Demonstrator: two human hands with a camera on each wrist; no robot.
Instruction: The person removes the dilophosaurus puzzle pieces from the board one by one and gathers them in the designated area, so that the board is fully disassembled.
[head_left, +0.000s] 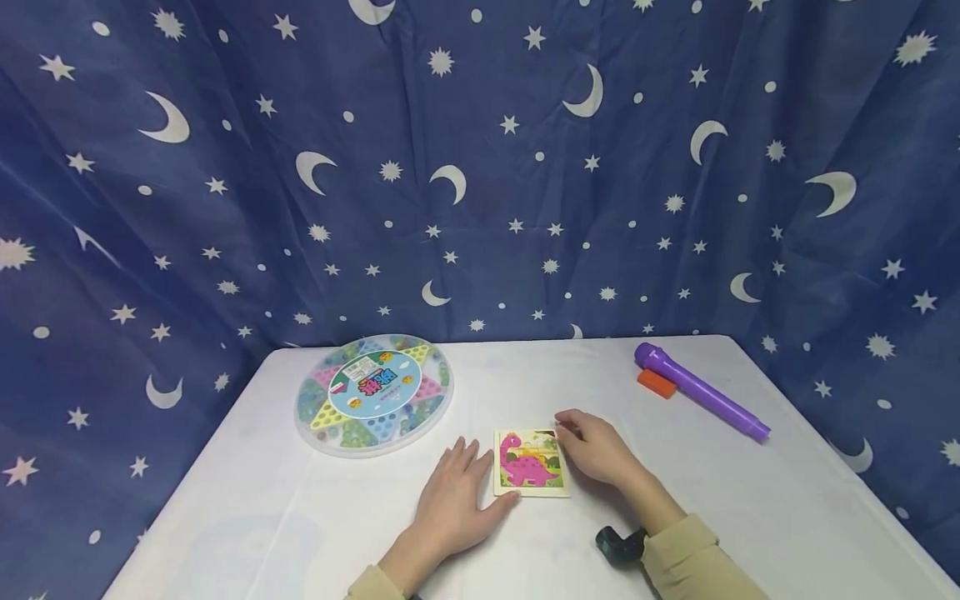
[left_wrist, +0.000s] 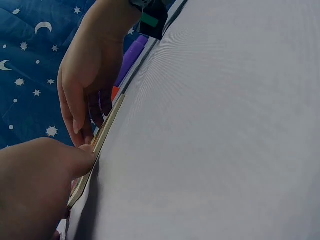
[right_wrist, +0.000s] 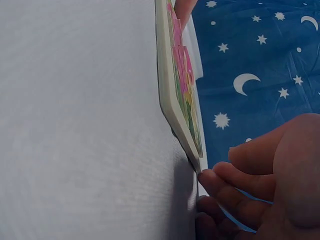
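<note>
pink dinosaur puzzle (head_left: 529, 463) touching left hand (head_left: 459, 498)

A blue cloth (head_left: 495, 158) patterned with pale moons, stars and dots hangs behind 1 white table (head_left: 787, 508).

Room lies beyond the puzzle (head_left: 528, 462), between game board (head_left: 375, 396) and orange block (head_left: 657, 384).

A purple tube (head_left: 705, 393) lies beside an orange block (head_left: 656, 384). A round game case (head_left: 373, 397) sits before a starry curtain (head_left: 495, 183).
</note>
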